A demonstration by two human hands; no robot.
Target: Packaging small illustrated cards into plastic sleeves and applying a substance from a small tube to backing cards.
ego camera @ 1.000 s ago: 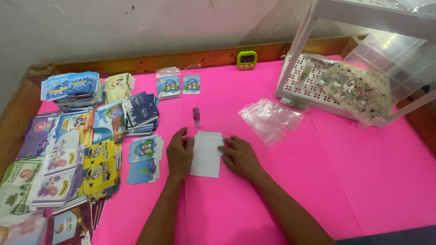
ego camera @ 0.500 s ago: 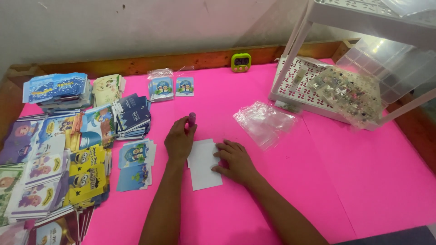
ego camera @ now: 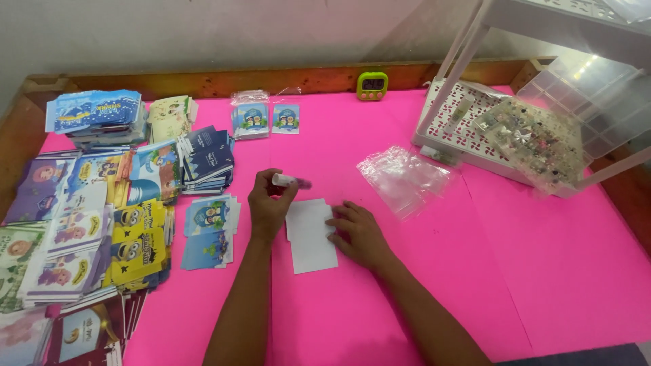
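A small stack of white cards (ego camera: 310, 234) lies on the pink tabletop (ego camera: 434, 271) in front of me. My right hand (ego camera: 358, 230) rests flat on the stack's right edge and holds it down. My left hand (ego camera: 270, 202) is just left of the cards, fingers closed around a small glue stick (ego camera: 290, 181) with a white body and purple cap, held sideways above the table. A small pile of blue picture cards (ego camera: 210, 229) lies to the left of my left wrist.
Many stacks of colourful printed cards (ego camera: 95, 203) cover the left side. Two packets of small cards (ego camera: 261, 118) and a green timer (ego camera: 371, 85) sit at the back. Clear plastic bags (ego camera: 403, 177) lie right of the cards. A white rack (ego camera: 488, 135) with a bag of trinkets stands at right.
My left hand reached forward from the white cards, picked up the glue stick that stood on the table, and brought it back. The right hand stayed on the cards.
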